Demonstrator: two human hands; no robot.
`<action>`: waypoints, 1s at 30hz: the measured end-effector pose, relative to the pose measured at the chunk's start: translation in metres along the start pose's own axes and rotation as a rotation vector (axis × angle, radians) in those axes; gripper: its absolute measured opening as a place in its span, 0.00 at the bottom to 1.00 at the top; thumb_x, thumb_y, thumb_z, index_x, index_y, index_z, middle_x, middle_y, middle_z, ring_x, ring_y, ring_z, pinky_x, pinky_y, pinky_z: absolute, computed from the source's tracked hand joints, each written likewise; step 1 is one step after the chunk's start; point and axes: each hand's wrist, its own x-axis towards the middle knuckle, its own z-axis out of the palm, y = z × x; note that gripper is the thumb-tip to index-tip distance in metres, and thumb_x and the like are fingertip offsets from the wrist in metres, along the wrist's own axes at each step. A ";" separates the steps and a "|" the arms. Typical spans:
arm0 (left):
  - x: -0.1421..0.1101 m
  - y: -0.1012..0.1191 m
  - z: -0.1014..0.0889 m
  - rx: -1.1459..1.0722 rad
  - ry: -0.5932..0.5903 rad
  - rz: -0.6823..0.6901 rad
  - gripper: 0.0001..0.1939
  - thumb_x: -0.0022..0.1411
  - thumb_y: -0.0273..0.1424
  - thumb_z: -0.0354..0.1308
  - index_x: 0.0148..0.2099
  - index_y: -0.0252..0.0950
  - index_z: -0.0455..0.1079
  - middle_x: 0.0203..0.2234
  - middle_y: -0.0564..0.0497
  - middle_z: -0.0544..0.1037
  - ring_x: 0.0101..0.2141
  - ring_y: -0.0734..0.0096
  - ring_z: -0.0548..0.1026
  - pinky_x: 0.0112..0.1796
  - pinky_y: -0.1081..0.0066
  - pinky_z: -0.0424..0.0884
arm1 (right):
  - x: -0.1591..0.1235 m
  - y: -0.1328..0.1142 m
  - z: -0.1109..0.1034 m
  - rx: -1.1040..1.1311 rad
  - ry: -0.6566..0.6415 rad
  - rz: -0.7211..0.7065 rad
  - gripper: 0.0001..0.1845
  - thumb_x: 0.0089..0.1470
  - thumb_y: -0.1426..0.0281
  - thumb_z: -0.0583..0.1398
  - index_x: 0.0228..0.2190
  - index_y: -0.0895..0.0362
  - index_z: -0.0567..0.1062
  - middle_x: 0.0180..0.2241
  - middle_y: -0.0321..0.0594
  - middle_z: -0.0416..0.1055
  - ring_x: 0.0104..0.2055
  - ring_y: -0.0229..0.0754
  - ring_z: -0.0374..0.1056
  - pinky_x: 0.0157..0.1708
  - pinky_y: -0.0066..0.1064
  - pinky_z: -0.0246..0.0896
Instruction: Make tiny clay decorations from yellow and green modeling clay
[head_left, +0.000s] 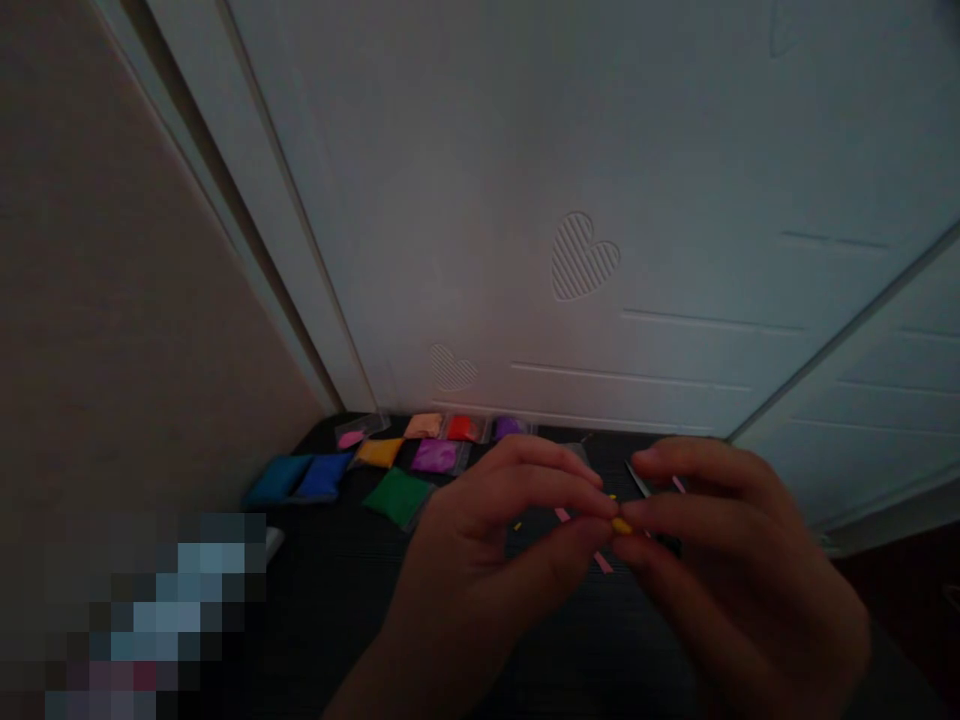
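A small yellow lump of modelling clay (622, 525) sits at the meeting point of my fingertips, above the dark table. My left hand (495, 540) is closed in a pinch against its left side, thumb below and fingers above. From the right, my right hand (750, 560) pinches the same lump between thumb and index finger. Under the hands lie pink strips (603, 562), partly covered by my fingers. A tiny yellow bit (517, 526) rests on the table left of them. Behind my right fingers shows a pointed metal blade (637, 478); the rest of that tool is hidden.
Packets of coloured clay spread along the table's back left: green (397, 496), blue (322, 477), teal (277, 480), orange-yellow (379, 453), magenta (437, 456), red (465, 428) and others. A white panel with heart reliefs (583, 257) stands behind the table. The lower left is pixelated.
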 end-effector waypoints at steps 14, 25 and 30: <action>0.003 0.011 -0.001 0.136 0.018 0.030 0.08 0.49 0.21 0.57 0.31 0.38 0.72 0.30 0.51 0.72 0.36 0.68 0.70 0.41 0.69 0.66 | -0.002 -0.004 0.005 -0.010 0.067 0.065 0.12 0.42 0.79 0.60 0.32 0.56 0.71 0.39 0.36 0.64 0.41 0.37 0.61 0.36 0.28 0.59; 0.003 0.010 -0.004 0.127 -0.008 0.047 0.10 0.48 0.20 0.59 0.31 0.40 0.73 0.31 0.52 0.72 0.37 0.70 0.70 0.39 0.72 0.66 | -0.001 -0.004 0.002 -0.012 0.028 0.029 0.13 0.41 0.79 0.61 0.33 0.55 0.71 0.39 0.37 0.64 0.41 0.38 0.61 0.35 0.29 0.61; 0.004 0.011 -0.004 0.122 -0.011 0.064 0.09 0.48 0.20 0.58 0.31 0.40 0.72 0.30 0.51 0.72 0.36 0.68 0.70 0.40 0.70 0.66 | -0.004 -0.008 0.009 0.017 0.115 0.101 0.10 0.43 0.78 0.59 0.32 0.55 0.70 0.38 0.38 0.64 0.40 0.39 0.62 0.35 0.31 0.61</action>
